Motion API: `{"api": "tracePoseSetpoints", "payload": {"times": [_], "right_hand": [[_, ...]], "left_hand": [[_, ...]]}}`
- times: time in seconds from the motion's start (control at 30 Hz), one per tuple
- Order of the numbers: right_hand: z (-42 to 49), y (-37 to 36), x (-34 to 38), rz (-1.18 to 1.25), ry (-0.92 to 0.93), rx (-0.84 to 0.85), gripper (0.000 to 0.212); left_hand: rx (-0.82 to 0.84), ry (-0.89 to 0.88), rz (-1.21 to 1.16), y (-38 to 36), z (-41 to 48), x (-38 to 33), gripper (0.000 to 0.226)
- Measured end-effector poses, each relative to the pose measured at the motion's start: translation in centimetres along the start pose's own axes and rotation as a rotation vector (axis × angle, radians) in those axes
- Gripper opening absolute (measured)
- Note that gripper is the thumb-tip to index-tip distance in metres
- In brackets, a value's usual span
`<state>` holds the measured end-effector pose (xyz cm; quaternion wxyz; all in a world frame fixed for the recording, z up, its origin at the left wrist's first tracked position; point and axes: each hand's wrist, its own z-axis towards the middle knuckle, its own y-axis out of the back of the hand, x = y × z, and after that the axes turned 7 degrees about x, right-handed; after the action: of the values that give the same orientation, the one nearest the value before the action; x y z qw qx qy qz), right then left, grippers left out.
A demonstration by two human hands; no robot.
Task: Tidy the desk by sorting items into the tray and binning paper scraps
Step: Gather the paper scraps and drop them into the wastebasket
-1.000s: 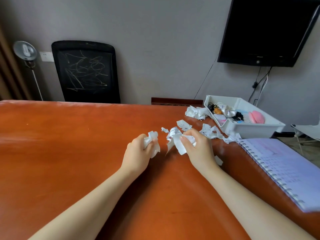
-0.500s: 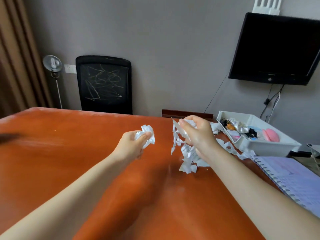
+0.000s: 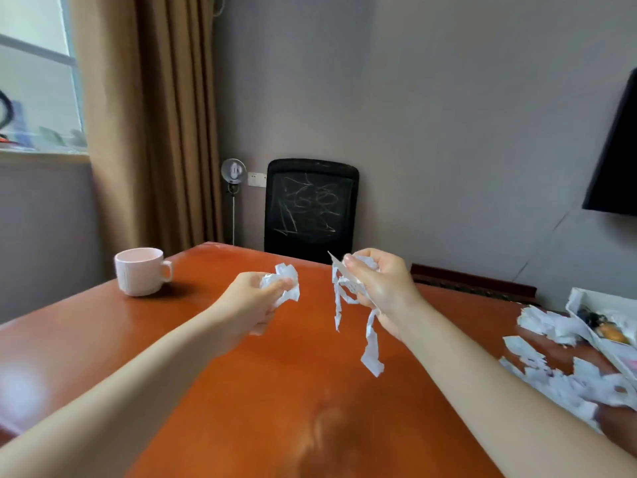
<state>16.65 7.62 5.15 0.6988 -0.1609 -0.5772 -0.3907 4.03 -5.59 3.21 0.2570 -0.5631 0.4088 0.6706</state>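
My left hand (image 3: 251,300) is raised above the orange desk (image 3: 275,391) and closed around a crumpled wad of white paper scraps (image 3: 284,281). My right hand (image 3: 382,288) is held beside it, gripping a bunch of torn paper strips (image 3: 370,343) that dangle below the fist. More torn white scraps (image 3: 558,377) lie scattered on the desk at the right. The white tray (image 3: 579,303) shows only partly at the right edge, with small items inside.
A pale pink mug (image 3: 139,270) stands at the desk's far left corner. A black office chair (image 3: 310,208) sits behind the desk against the wall. A brown curtain (image 3: 151,115) and a window are at the left. A dark screen (image 3: 617,160) hangs at the right.
Both hands have lifted off the desk with their scraps, and my view has swung left, bringing in the mug, curtain and window; the tray and notebook have slid toward the right edge.
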Motion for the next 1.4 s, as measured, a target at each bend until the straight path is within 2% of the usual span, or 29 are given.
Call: {"api": "tracePoseSetpoints", "payload": {"times": [0.33, 0.47, 0.57, 0.73, 0.87, 1.03, 1.17, 1.4], "right_hand": [[2.3, -17.6, 2.5, 0.020, 0.065, 0.287, 0.020], [1.8, -24.8, 4.3, 0.090, 0.075, 0.438, 0.021], [0.4, -30.5, 5.7, 0.142, 0.106, 0.556, 0.011], [-2.5, -39.6, 7.9, 0.292, 0.147, 0.787, 0.017], [-5.1, -46.5, 8.6, 0.369, 0.092, 0.962, 0.018], [-9.5, -54.1, 7.1, 0.350, 0.022, 1.128, 0.019], [-12.8, -59.2, 4.2, 0.298, 0.002, 1.165, 0.020], [-17.7, -66.7, -3.0, 0.206, -0.190, 1.187, 0.018]], "left_hand": [[-0.185, 0.061, -0.032, 14.1, -6.4, 4.2, 0.021], [-0.323, 0.092, -0.008, 19.8, -10.5, 6.3, 0.024], [-0.417, 0.127, 0.001, 24.1, -14.1, 7.7, 0.025], [-0.608, 0.163, -0.048, 30.1, -20.1, 10.3, 0.022], [-0.718, 0.212, -0.056, 33.3, -25.1, 13.8, 0.025], [-0.849, 0.301, -0.131, 36.3, -31.2, 19.6, 0.028], [-0.936, 0.381, -0.183, 37.6, -34.9, 24.7, 0.024], [-1.014, 0.515, -0.345, 38.7, -38.4, 34.8, 0.026]]}}
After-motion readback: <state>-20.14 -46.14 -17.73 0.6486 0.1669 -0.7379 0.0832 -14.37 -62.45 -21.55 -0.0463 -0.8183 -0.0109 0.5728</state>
